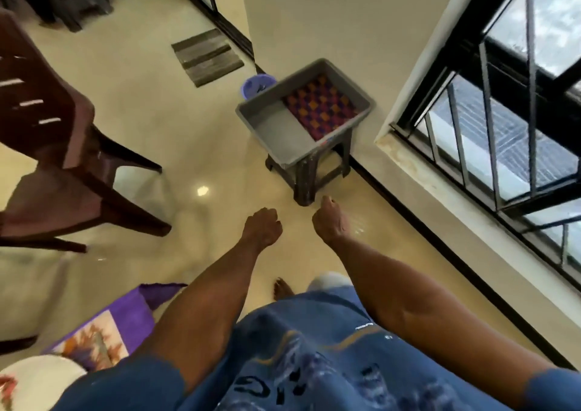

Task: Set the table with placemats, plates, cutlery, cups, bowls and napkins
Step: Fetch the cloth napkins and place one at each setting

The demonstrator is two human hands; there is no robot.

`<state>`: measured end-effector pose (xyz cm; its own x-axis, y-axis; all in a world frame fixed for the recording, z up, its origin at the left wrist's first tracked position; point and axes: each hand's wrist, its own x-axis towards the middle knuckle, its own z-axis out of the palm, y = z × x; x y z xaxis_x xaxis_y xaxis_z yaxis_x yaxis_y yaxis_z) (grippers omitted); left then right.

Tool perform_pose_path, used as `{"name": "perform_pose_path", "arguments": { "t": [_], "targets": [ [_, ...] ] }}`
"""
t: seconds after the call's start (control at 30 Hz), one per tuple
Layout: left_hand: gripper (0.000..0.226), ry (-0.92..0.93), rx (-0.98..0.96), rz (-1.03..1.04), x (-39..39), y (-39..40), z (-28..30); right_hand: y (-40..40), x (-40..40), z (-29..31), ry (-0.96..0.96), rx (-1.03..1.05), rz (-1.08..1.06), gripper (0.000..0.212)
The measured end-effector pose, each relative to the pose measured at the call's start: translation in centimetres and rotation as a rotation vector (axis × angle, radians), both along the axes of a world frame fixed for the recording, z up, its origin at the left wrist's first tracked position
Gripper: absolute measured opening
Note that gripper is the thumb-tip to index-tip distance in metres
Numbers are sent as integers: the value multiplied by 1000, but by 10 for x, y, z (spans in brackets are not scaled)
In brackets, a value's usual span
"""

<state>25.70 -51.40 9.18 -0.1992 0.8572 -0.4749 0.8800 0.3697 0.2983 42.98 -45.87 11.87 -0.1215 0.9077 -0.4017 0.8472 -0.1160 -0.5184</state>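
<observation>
Here, a patterned placemat in purple, red and orange is seen lying in the right half of a grey tub, which is set on a dark stool just above the centre of the frame, near the wall below the barred window. Both arms are stretched toward the tub: the left hand and the right hand are held side by side just below the stool, apart from it, with the fingers curled in and nothing gripped. A second purple placemat and a white plate are seen at the lower left, presumably on the bench. To lift the mat cleanly, the hands are best opened and lowered inside the tub walls, the mat pinched at its near edge and raised flat, so that the tub is not tipped off the stool. A brown chair stands at the left, well apart.
</observation>
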Motion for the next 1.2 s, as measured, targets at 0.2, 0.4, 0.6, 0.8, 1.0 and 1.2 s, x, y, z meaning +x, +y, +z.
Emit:
{"name": "perform_pose_path", "arguments": {
  "t": [0.2, 0.4, 0.6, 0.8, 1.0, 1.2],
  "targets": [
    [28, -41, 23, -43, -59, 117, -4, 107, -62, -10, 33, -56, -96, 27],
    [21, -34, -53, -79, -121, 239, -19, 218, -113, -40, 75, -102, -191, 29],
    [17, -37, -141, -209, -160, 350, -16, 300, -136, -36, 32, -167, -362, 24],
    [13, -75, -144, -428, -155, 461, -17, 346, -149, -52, 54, -111, -619, 26],
    [9, -140, -209, -653, -177, 525, -57, 360, -181, -76, -45, -143, -882, 23],
    [28, -171, -228, -726, -200, 566, -101, 370, -234, -121, -99, -235, -924, 31]
  ]
}}
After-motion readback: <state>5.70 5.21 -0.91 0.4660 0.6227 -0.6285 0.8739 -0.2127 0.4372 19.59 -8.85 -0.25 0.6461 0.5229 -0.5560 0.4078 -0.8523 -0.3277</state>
